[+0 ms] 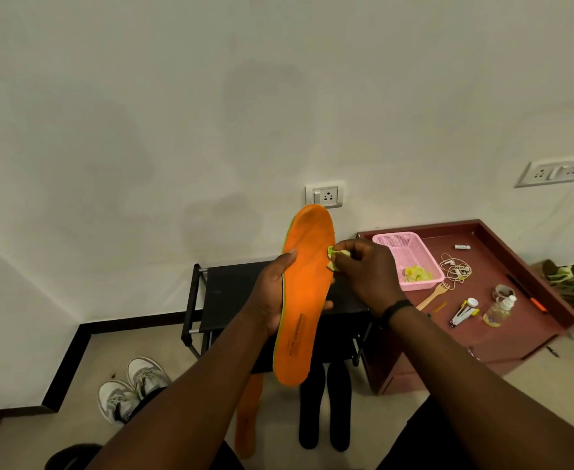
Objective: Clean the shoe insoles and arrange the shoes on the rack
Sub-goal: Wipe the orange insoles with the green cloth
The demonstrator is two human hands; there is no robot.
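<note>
You have a single wide-angle head view, looking forward and down from close above your hands toward the shoe rack [231,293] against the wall [177,113].

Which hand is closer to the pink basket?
The right hand. It wipes the orange insole beside the pink basket; the left hand holds the insole's far side.

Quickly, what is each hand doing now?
Left hand: grips the long orange foam insole.
Right hand: pinches a small yellow-green cloth against it.
</note>
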